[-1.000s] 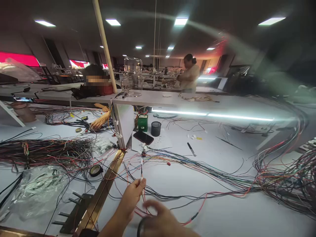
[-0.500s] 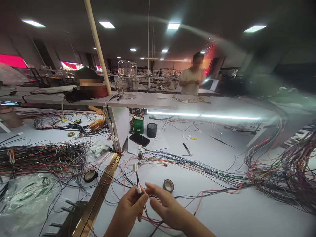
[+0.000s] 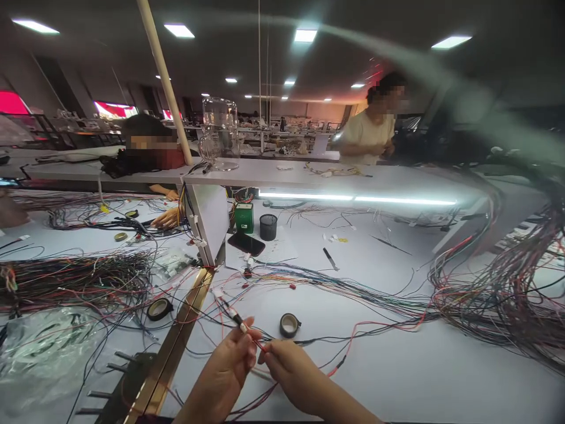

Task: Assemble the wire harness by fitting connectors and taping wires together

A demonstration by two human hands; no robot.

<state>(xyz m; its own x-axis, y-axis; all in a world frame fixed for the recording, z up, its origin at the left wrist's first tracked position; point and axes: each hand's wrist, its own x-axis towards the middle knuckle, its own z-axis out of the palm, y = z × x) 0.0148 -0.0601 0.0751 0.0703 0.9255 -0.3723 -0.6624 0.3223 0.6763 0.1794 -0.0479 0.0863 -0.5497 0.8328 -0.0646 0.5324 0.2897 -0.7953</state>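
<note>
Just in front of me, my left hand is closed on a short wire lead, whose white connector points away to the upper left, slightly blurred. A black sleeve and a white band sit on the lead beside my fingers. Close by on the right, my right hand pinches the red wire of the same lead between thumb and fingers. Dark red and purple wires trail below both hands. Beyond the right hand, a roll of black tape lies on the white table.
A wire bundle crosses to a large tangle at right. Further back are a knife-like tool, phone, green box and mesh cup. Left of a metal strip lie a plastic bag and a co-worker's hands.
My right hand has gone from open beside the lead to pinching its red wire. The lead has tilted left in my left hand. The standing person behind has moved right and turned.
</note>
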